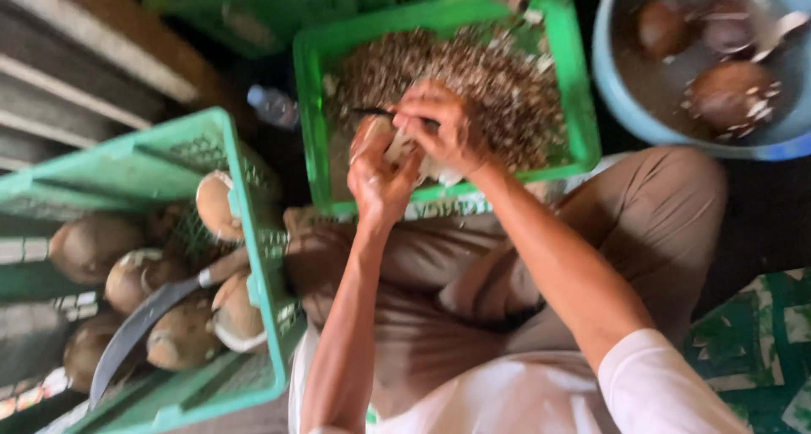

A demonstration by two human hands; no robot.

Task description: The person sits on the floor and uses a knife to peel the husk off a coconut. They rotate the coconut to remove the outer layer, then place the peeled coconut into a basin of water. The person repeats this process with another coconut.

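Head view, looking down over the lap. Landmark: the bright green plastic crate heaped with brown-and-white shavings point(439, 105).

Both hands work directly above the near edge of that crate. The left hand point(380, 176) is cupped from below, fingers curled up around a pale, roundish peeled coconut piece point(397, 147); it has firm hold of it. The right hand point(443, 130) is closed over the top of the same piece, fingers wrapped around a thin dark blade or peeler point(372, 111) whose tip pokes out to the left. Motion blur hides the exact edge contact.

Handling judgement: the piece looks hard and rigid, moderately heavy for its size, and its white flesh is likely wet and slick. A deep cupped palm grip underneath seems the sound hold, thumb kept clear of the blade path. It should not crush, but could slip and roll.

Left of the shavings crate: a paler green plastic crate point(253, 257) holding brown husked coconuts point(93, 244), with a long curved grey knife point(144, 324) lying across them. Between the two crates, a small clear plastic bottle point(272, 106). Right of the shavings crate: a blue round plastic basin point(608, 71) of murky water with dark coconuts floating in it.
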